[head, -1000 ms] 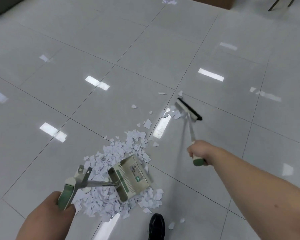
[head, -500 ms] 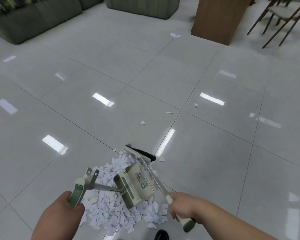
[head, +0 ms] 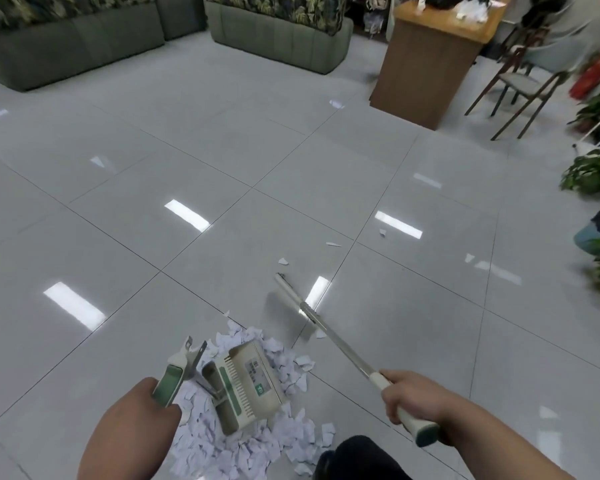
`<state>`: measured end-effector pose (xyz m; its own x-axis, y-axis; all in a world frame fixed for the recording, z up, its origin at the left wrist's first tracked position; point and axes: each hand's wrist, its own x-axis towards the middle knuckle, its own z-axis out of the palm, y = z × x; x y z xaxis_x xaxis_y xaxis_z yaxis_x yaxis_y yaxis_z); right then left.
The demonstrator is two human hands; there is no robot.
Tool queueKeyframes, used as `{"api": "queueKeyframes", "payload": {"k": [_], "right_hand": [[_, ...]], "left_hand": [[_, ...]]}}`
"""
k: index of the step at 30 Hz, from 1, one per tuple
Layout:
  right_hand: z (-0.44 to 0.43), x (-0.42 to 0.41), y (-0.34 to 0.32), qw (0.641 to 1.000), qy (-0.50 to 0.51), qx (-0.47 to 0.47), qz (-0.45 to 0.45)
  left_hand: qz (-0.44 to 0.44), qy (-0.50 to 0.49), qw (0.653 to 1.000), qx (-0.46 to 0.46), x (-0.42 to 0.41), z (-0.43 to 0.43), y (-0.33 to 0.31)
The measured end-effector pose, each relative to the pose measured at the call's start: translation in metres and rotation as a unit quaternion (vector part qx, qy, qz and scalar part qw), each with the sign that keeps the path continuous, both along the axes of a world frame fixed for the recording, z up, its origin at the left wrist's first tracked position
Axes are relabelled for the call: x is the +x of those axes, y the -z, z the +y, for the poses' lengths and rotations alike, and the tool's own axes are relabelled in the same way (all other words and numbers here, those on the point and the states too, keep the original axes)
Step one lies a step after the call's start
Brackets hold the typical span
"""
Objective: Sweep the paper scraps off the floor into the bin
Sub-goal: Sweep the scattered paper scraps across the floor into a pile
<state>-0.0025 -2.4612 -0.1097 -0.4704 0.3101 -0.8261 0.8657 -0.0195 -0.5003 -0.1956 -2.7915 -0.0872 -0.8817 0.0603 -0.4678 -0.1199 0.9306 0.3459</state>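
Many white paper scraps (head: pixel 222 452) lie heaped on the grey tiled floor (head: pixel 153 202) at the person's feet, packed around a beige dustpan (head: pixel 250 386) standing in the pile, while a few stray scraps (head: pixel 283 260) lie well apart, farther out. The left hand (head: pixel 136 424) curls its fingers round the dustpan's green grip (head: pixel 167 384). The right hand (head: pixel 413 400) is wrapped round the end of a broom (head: pixel 347 346), whose metal shaft slants out over the tiles, its head too blurred to tell whether it touches them.

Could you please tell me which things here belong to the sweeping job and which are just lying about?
Job: broom in right hand; dustpan in left hand; scrap pile; stray scraps.
Lying about: sofas, wooden counter, chair, plants.
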Motion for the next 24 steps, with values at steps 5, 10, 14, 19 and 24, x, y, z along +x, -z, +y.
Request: {"api": "queueKeyframes", "payload": {"k": [5, 10, 14, 19, 24], "right_hand": [[0.049, -0.016, -0.005, 0.998, 0.061, 0.033, -0.015], [0.134, -0.044, 0.014, 0.992, 0.11, 0.062, -0.029], [0.24, -0.087, 0.036, 0.986, 0.131, 0.091, -0.041], [0.388, -0.151, 0.062, 0.983, 0.133, 0.1, -0.072], [0.494, -0.216, 0.096, 0.984, 0.111, 0.107, -0.093]], "left_hand": [[0.007, -0.01, 1.0, 0.026, -0.018, 0.023, 0.003], [0.017, -0.013, 0.999, 0.037, -0.044, 0.078, 0.005], [0.011, -0.024, 1.0, 0.013, -0.068, 0.15, 0.013], [-0.008, -0.069, 0.997, -0.043, -0.09, 0.236, 0.02], [-0.029, -0.124, 0.987, -0.096, -0.103, 0.293, 0.029]]}}
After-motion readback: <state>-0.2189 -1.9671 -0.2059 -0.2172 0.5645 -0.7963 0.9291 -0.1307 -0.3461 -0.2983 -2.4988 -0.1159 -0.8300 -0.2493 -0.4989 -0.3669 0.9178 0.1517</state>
